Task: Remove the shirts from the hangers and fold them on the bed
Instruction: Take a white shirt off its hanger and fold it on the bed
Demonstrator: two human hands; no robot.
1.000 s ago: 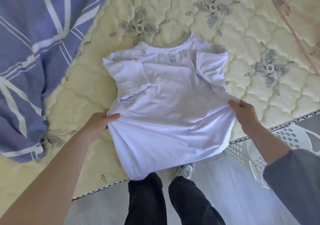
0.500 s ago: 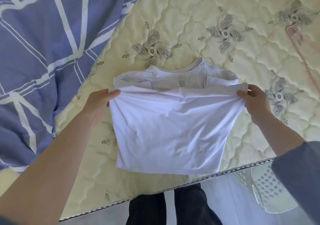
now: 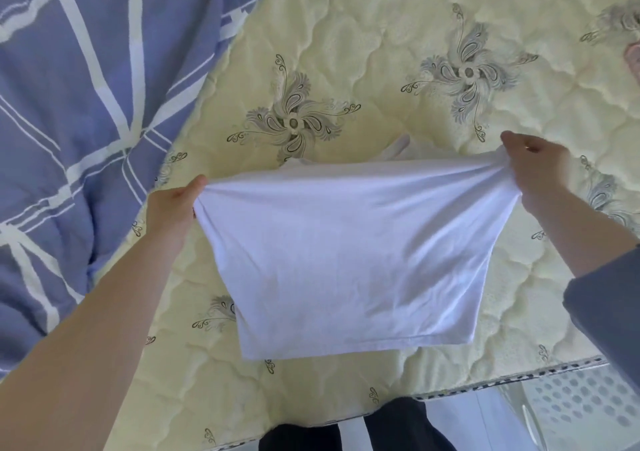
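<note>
Two hands hold the thin white cotton T-shirt (image 3: 356, 260) by its upper corners: the left hand (image 3: 173, 204) pinches one, and the right hand (image 3: 538, 170) bunches the other in curled fingers. The cloth is stretched between them over the cream quilted mattress (image 3: 381, 52), its lower edge near the front. Light and limp, it will likely sag, so corner holds suit it best.

one head-worn view, looking steeply down and forward, close over the bed (image 3: 381, 27) edge.
</note>
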